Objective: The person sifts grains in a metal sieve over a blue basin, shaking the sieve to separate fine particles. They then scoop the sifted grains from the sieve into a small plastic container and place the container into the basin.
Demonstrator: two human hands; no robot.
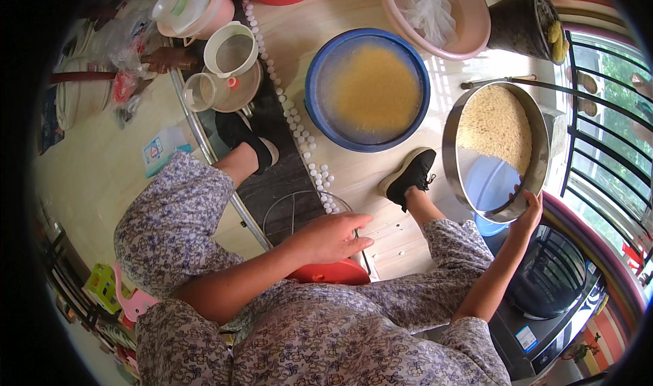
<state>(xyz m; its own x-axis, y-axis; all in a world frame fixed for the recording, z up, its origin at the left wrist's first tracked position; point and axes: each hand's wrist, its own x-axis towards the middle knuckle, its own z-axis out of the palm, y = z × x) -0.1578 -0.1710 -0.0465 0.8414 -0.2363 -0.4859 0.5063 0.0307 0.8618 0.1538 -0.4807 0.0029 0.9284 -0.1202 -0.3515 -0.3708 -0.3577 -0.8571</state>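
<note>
My right hand (528, 210) grips the lower rim of a round metal-rimmed sieve (453, 149), which is tilted at the right. Tan grain-like material (497, 123) covers much of its mesh, and a blue container (492, 227) shows through the bare part. Nothing is in my left hand (339, 235), held over my lap with its fingers apart, above a red round object (331, 273). Ahead on the floor stands a round blue-rimmed basin (314, 115) with fine yellowish-brown powder (380, 90) spread across its surface.
A pink basin (479, 34) holding a clear plastic bag and a dark bucket (518, 26) stand at the back right. White pebbles (293, 118) line a dark floor strip. Left of it are a white-rimmed strainer (230, 49) and a pink bucket (222, 8). A black appliance (548, 279) stands at right.
</note>
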